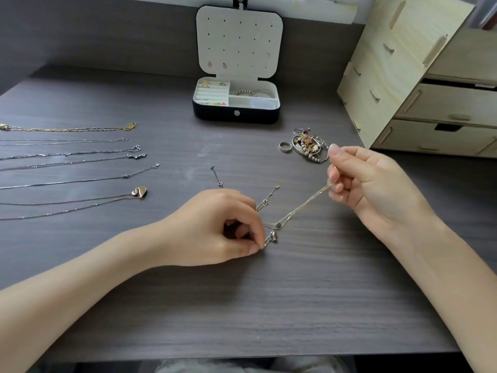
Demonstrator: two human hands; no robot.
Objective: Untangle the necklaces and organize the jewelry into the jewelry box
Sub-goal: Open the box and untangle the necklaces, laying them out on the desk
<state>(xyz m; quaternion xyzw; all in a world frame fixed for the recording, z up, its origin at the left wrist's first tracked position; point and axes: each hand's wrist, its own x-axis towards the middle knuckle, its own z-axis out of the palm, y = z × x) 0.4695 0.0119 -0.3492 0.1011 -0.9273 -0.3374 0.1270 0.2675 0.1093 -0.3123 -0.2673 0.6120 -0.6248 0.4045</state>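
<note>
Left forearm (80,281) at 8 o'clock, right forearm (446,267) at 4 o'clock, both bare right to the frame edge. Left hand (215,227) and right hand (365,179) bare too. Right thumbnail (334,150) rounded, a bit long, smooth (polish: cannot tell). Grey wrinkled cloth garment (242,366) at 6 o'clock, along the bottom frame edge (worn over the lap, type unclear).

- A dark grey wood-grain desk (269,305) fills the view.
- A grey wall panel (107,36) rises behind it.
- A pale wooden drawer unit (398,76) stands at the right rear.
</note>
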